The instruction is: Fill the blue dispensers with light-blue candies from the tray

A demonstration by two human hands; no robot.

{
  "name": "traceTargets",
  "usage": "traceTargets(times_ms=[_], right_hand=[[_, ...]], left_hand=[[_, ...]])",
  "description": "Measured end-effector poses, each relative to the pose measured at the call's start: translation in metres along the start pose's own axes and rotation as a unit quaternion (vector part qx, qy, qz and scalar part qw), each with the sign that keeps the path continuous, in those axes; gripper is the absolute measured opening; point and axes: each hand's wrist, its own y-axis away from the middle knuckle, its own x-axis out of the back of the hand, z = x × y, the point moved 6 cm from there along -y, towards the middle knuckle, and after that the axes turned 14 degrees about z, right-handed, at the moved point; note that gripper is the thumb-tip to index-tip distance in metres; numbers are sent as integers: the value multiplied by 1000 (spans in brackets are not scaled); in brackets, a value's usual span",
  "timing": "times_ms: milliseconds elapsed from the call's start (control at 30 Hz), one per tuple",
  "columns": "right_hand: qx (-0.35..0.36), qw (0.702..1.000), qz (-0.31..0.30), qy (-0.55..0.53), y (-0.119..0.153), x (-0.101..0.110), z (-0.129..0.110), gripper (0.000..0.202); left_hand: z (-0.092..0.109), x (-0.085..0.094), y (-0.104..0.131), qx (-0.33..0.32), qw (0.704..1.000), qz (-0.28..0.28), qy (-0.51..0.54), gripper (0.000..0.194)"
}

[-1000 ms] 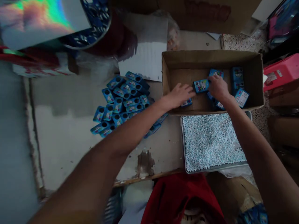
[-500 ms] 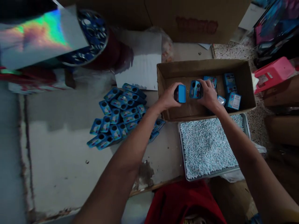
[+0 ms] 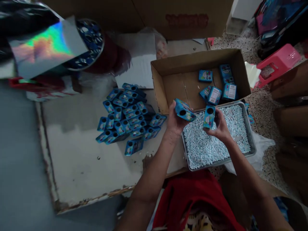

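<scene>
My left hand [image 3: 176, 120] is closed around a small blue tin [image 3: 184, 110], which is tilted, its dark round hole facing up. In my right hand [image 3: 220, 125] is a second blue tin [image 3: 209, 118], upright, with a similar round hole on its end. Both are held over the upper part of a clear tray [image 3: 252, 141] full of tiny pale blue and white pellets [image 3: 209, 147]. Just beyond is an open cardboard box [image 3: 174, 86], where several blue tins [image 3: 214, 95] lie toward the right side.
A cluster of several blue tins [image 3: 131, 117] stands on the worn table [image 3: 77, 144] left of my arm. Behind it are a dark red bucket [image 3: 108, 54] of shiny blue and silver pieces and a white sheet [image 3: 139, 70]. A pink stool [image 3: 279, 62] is on the floor at right.
Both hands have moved out of the cardboard box toward me, over the pellet tray, each with a blue tin. The tins' holed ends now show. The view has shifted somewhat.
</scene>
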Motion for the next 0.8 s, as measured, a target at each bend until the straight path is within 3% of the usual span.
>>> traceTargets(times_ms=[100, 200, 400, 567, 667, 800], right_hand=[[28, 999, -17, 35, 35, 23, -6, 91], [31, 998, -13, 48, 67, 35, -10, 92], [-43, 997, 71, -4, 116, 24, -4, 91], [-104, 983, 148, -32, 134, 27, 14, 92], [-124, 976, 172, -40, 137, 35, 22, 94], [-137, 977, 160, -46, 138, 41, 23, 87]], left_hand=[[-19, -2, 26, 38, 998, 42, 21, 53], [-30, -7, 50, 15, 998, 62, 21, 48], [-70, -28, 79, -20, 994, 101, 45, 45], [-103, -45, 97, -29, 995, 79, 56, 51], [-110, -42, 105, -69, 995, 66, 34, 45], [-115, -33, 113, -83, 996, 0, -28, 50]])
